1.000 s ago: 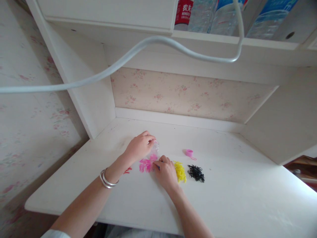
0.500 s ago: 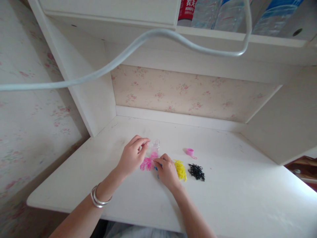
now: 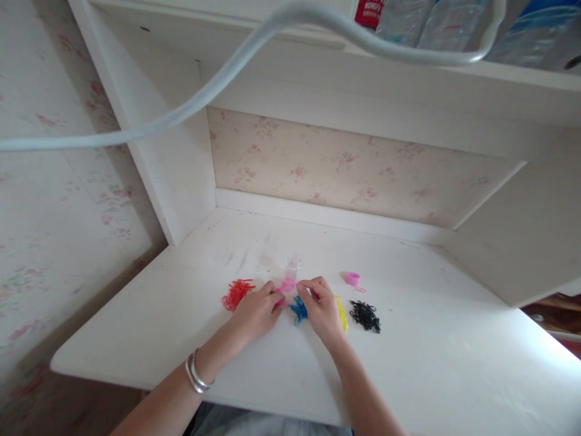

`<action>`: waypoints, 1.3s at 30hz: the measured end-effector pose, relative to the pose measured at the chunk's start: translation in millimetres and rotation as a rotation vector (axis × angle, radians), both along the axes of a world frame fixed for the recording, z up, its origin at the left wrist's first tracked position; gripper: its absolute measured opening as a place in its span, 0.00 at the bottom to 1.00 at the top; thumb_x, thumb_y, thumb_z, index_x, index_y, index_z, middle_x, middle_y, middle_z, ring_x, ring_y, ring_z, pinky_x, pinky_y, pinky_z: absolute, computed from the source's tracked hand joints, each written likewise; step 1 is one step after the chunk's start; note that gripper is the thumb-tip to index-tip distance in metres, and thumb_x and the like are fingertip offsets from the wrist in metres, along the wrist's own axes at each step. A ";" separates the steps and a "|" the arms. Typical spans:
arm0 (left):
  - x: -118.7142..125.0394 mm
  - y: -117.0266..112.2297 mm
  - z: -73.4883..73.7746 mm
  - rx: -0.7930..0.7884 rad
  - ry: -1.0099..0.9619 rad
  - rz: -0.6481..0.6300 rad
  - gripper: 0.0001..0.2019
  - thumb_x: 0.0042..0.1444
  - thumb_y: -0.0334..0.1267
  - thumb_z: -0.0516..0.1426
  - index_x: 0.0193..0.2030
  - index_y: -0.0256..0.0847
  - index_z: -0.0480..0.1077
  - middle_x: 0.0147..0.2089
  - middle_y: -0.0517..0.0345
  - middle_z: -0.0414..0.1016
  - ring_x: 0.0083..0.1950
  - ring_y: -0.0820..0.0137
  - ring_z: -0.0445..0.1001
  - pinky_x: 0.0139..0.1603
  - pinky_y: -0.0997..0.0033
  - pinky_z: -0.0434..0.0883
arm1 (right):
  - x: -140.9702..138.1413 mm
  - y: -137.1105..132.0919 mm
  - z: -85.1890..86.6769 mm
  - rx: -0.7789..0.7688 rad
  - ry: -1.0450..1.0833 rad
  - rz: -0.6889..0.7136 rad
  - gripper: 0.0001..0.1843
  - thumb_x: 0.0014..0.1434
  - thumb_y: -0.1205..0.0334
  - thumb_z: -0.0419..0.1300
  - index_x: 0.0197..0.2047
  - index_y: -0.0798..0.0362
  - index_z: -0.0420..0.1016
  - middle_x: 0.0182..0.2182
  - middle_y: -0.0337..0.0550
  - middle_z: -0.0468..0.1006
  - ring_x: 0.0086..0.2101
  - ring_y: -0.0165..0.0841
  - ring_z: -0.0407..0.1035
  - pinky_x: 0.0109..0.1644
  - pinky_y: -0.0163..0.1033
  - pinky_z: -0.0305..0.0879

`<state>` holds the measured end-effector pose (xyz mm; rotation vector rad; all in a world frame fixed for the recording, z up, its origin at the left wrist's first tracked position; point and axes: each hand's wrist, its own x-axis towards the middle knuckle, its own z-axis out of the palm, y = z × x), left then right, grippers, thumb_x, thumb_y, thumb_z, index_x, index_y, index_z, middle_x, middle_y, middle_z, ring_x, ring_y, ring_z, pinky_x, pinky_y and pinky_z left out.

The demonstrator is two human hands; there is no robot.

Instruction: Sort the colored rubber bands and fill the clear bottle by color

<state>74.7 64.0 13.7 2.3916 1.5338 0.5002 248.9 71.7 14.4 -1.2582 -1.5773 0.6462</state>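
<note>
My left hand (image 3: 256,310) is at the pile of pink rubber bands (image 3: 281,298), thumb and fingers closed together on some of them. The hand covers much of that pile. My right hand (image 3: 322,307) hovers above the blue rubber bands (image 3: 298,309), its thumb and index finger pinched; what they hold is too small to make out. Just beyond the fingertips is a small clear bottle (image 3: 293,267) with pink bands in its lower part. Yellow rubber bands (image 3: 341,315) lie partly hidden behind my right hand.
Red rubber bands (image 3: 237,294) lie left of my left hand, black ones (image 3: 365,317) to the right. A pink cap with a loop (image 3: 353,278) rests on the white desk (image 3: 431,363). A pale cable (image 3: 200,97) crosses overhead before a shelf of bottles (image 3: 403,21).
My left hand has moved down from beside the bottle to the pink bands, uncovering the red pile. My right hand has risen from the pink and blue bands toward the bottle. The view has shifted slightly.
</note>
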 end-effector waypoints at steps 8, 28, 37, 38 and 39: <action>1.6 -2.2 -1.5 0.104 0.136 -0.009 0.16 0.64 0.38 0.44 0.40 0.45 0.73 0.41 0.55 0.68 0.34 0.69 0.73 0.33 0.69 0.67 | -4.2 2.2 11.4 0.006 0.123 -0.045 0.16 0.60 0.49 0.54 0.37 0.52 0.75 0.33 0.40 0.68 0.31 0.29 0.61 0.34 0.35 0.59; 1.4 -1.8 -10.8 0.099 0.162 -0.048 0.18 0.65 0.42 0.41 0.39 0.43 0.71 0.43 0.55 0.68 0.37 0.69 0.72 0.37 0.67 0.69 | -15.8 48.5 40.9 -0.082 0.361 0.039 0.14 0.50 0.48 0.63 0.35 0.48 0.80 0.31 0.38 0.66 0.27 0.27 0.56 0.28 0.35 0.51; -1.6 -2.4 -3.3 0.051 0.155 0.001 0.13 0.63 0.32 0.44 0.40 0.41 0.69 0.45 0.54 0.67 0.36 0.71 0.72 0.33 0.71 0.68 | -9.7 40.1 39.0 -0.027 0.295 -0.032 0.17 0.51 0.46 0.60 0.38 0.48 0.79 0.31 0.39 0.68 0.30 0.29 0.60 0.31 0.36 0.56; -1.9 -2.5 -2.3 0.053 0.132 0.012 0.13 0.63 0.32 0.43 0.40 0.41 0.69 0.45 0.54 0.67 0.37 0.71 0.72 0.34 0.71 0.69 | -8.4 35.6 38.4 -0.005 0.283 -0.043 0.16 0.53 0.47 0.60 0.38 0.48 0.79 0.31 0.38 0.68 0.30 0.29 0.60 0.32 0.36 0.57; -2.1 -2.6 -1.5 0.054 0.107 0.025 0.14 0.64 0.34 0.43 0.40 0.41 0.69 0.44 0.54 0.67 0.37 0.70 0.72 0.35 0.70 0.69 | -6.9 30.2 37.0 0.021 0.262 -0.048 0.14 0.54 0.49 0.59 0.37 0.48 0.79 0.31 0.38 0.68 0.30 0.29 0.60 0.33 0.37 0.57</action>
